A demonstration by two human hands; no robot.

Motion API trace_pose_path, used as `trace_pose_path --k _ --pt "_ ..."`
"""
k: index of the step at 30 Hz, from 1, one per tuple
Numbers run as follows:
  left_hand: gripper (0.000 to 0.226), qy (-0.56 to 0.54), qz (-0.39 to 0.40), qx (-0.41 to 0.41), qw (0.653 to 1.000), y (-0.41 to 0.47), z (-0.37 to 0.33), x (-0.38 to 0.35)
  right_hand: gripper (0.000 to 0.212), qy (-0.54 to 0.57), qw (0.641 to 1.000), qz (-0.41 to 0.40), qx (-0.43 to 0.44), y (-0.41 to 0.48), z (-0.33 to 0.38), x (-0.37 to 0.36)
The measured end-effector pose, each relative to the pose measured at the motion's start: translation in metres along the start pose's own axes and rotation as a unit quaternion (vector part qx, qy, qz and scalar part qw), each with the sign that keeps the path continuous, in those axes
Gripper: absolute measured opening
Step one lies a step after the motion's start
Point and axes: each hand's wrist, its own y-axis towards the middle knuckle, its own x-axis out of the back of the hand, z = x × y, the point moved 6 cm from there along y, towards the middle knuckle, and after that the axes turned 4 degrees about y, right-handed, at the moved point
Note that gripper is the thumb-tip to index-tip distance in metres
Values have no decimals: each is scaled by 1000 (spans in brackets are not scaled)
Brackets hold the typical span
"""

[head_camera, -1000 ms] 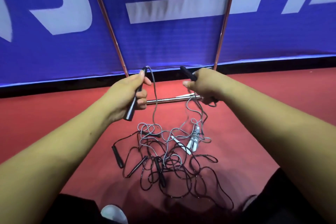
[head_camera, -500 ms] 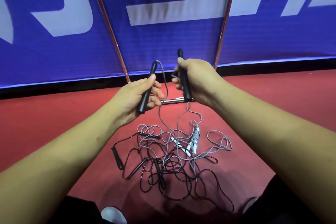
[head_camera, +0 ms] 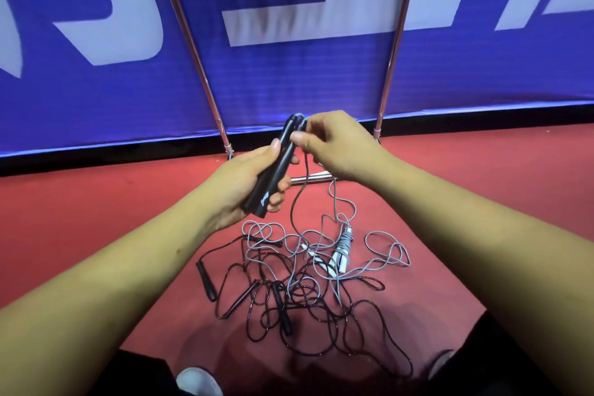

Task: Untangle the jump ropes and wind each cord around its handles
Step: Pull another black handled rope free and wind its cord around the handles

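Observation:
My left hand (head_camera: 244,183) grips two black handles (head_camera: 276,167) held side by side, tilted up to the right. My right hand (head_camera: 337,145) pinches the grey cord (head_camera: 297,199) at the handles' top ends. That cord hangs down into a tangle of ropes (head_camera: 299,286) on the red floor between my knees. In the tangle lie grey and black cords, several loose black handles (head_camera: 205,280), and a white-handled rope (head_camera: 342,249) partly wound with grey cord.
A blue banner (head_camera: 289,74) stands right behind the pile on a metal frame, with slanted tubes (head_camera: 193,51) and a low crossbar (head_camera: 308,177) near my hands. My dark trouser legs (head_camera: 501,360) and a white shoe (head_camera: 199,382) flank the pile.
My hands came together: the handle from my right hand now lies beside the other in my left hand. My right hand has shifted to the cord at the top ends.

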Motion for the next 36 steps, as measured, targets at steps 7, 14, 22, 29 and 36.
trace_pose_path --k 7,14,22,29,36 --pt "44 17 78 63 995 -8 -6 2 53 105 992 12 62 5 -2 19" --pt "49 64 122 86 987 -14 -6 5 18 132 982 120 57 2 1 22" --pt "17 252 94 54 962 -15 -9 8 13 43 989 95 103 4 7 27" --pt "22 359 50 0 932 -16 -22 20 16 -18 988 89 126 2 7 29" --pt "27 506 -1 -61 861 -19 -42 41 21 -66 988 72 123 3 11 26"
